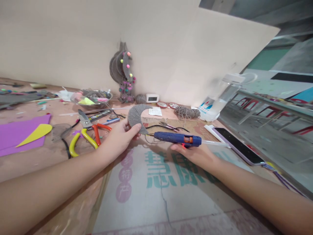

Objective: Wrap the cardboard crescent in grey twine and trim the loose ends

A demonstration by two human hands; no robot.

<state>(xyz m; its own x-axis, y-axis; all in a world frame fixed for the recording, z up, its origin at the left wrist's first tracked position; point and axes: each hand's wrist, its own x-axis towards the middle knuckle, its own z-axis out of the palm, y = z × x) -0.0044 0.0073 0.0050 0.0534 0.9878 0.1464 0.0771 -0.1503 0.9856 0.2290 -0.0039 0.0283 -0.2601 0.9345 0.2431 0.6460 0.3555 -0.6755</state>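
Pinched in my left hand (126, 133) is a crescent wrapped in grey yarn (135, 116), held up above the table with its open side facing right. My right hand (189, 151) grips a blue hot glue gun (168, 136) from below, and its fingers are partly hidden behind the gun. The gun's metal tip points left and meets, or nearly meets, the crescent's lower point. A clear glue stick (215, 143) sticks out of the gun's back end, and a small red light glows on its underside. A thin loose strand of yarn hangs near the tip.
Pliers with yellow handles (84, 140), scissors (85, 120) and purple foam sheets (24, 132) lie left. Balled yarn (187, 112), a white digital clock (152, 98) and a finished hanging ornament (123, 71) are along the wall. A phone (238, 145) and plastic jug (217, 98) stand right.
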